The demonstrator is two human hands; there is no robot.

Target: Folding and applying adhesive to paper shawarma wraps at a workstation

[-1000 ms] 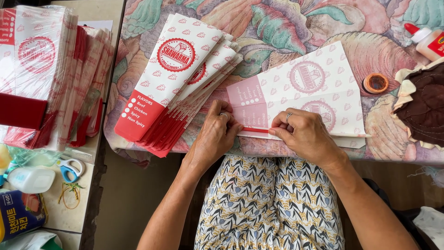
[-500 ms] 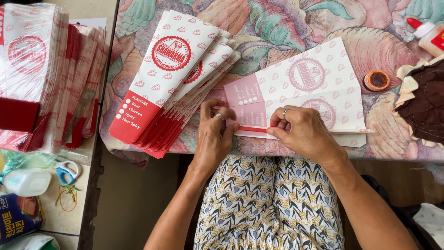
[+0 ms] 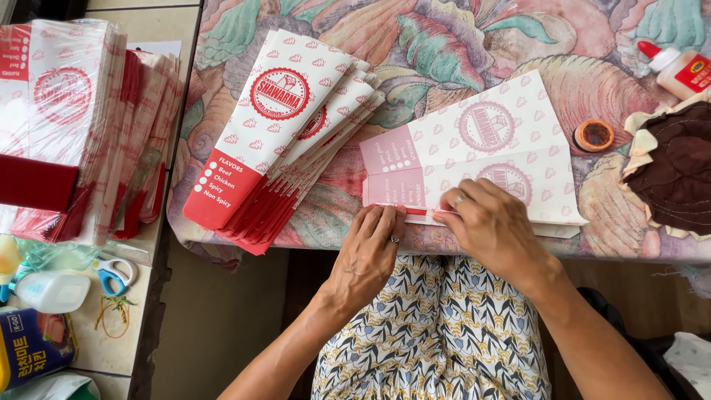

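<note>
A flat white paper sheet with red round stamps (image 3: 481, 155) lies printed side down on the flowered cloth (image 3: 459, 52). My left hand (image 3: 368, 255) presses the sheet's near left edge with its fingertips. My right hand (image 3: 492, 230) presses the folded near edge beside it, fingers bent onto the paper. A fanned stack of finished red-and-white paper sleeves (image 3: 285, 141) lies to the left of the sheet, apart from both hands.
A wrapped bundle of unfolded sheets (image 3: 70, 126) lies on the tiled side table at far left, with blue-handled scissors (image 3: 115, 272), rubber bands and a plastic bottle (image 3: 52, 290). A glue bottle (image 3: 681, 68), an orange tape roll (image 3: 594, 135) and a brown cloth (image 3: 678, 170) sit at right.
My left hand has slid slightly left along the near edge of the sheet. My right hand stays pressing on the fold. The view has shifted a little.
</note>
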